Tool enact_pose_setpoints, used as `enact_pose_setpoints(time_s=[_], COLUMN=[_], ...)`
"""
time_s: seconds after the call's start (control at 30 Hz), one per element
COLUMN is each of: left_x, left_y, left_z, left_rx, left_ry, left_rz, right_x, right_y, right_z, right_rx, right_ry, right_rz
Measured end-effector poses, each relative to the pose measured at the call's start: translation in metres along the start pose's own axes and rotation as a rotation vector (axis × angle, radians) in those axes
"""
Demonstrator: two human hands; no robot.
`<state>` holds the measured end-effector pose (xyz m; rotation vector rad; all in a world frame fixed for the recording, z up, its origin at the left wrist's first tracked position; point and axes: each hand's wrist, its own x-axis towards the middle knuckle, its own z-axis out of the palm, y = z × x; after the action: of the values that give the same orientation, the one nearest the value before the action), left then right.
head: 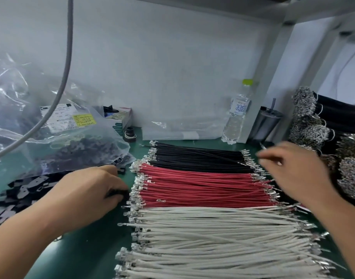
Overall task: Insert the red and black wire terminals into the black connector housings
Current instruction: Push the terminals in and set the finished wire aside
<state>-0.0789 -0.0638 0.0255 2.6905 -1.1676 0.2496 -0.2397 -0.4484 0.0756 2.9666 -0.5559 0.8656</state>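
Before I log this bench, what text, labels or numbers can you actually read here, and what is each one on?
White label on the plastic bag: printed lines and digits, too blurred to quote reliably.
Yellow sticker on the same bag: handwritten figures, unreadable.
Water bottle label: large blue characters, too blurred to read.
Small box behind the bag: no legible print.
Wires and connector housings: no markings visible.

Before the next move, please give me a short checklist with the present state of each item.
1. Left hand grips a black connector housing: ok.
2. Right hand holds a wire: cannot tell, blurred.
3. Black wires within reach: ok.
4. Red wires laid out in a row: ok.
5. Spare housings beside left hand: ok.
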Motion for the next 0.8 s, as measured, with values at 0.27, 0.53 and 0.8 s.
enact_pose_setpoints(time_s=[0.27, 0.53, 0.8], left_x=[0.0, 0.003, 0.003], left_y=[0.004, 0.006, 0.012], left_z=[-0.001, 0.001, 0.005], left_rx=[0.09, 0.117, 0.195], left_ry=[0.026, 0.053, 0.045], left_rz=[-0.05, -0.071, -0.086], right_x=[0.074, 0.081, 0.084], right_y=[-0.122, -0.128, -0.114], right_z=[0.092, 0.108, 0.076], right_rx=[0.199, 0.043, 0.059], right_ry=[-0.364, -0.228, 0.04], right_rz=[-0.142, -0.244, -0.406])
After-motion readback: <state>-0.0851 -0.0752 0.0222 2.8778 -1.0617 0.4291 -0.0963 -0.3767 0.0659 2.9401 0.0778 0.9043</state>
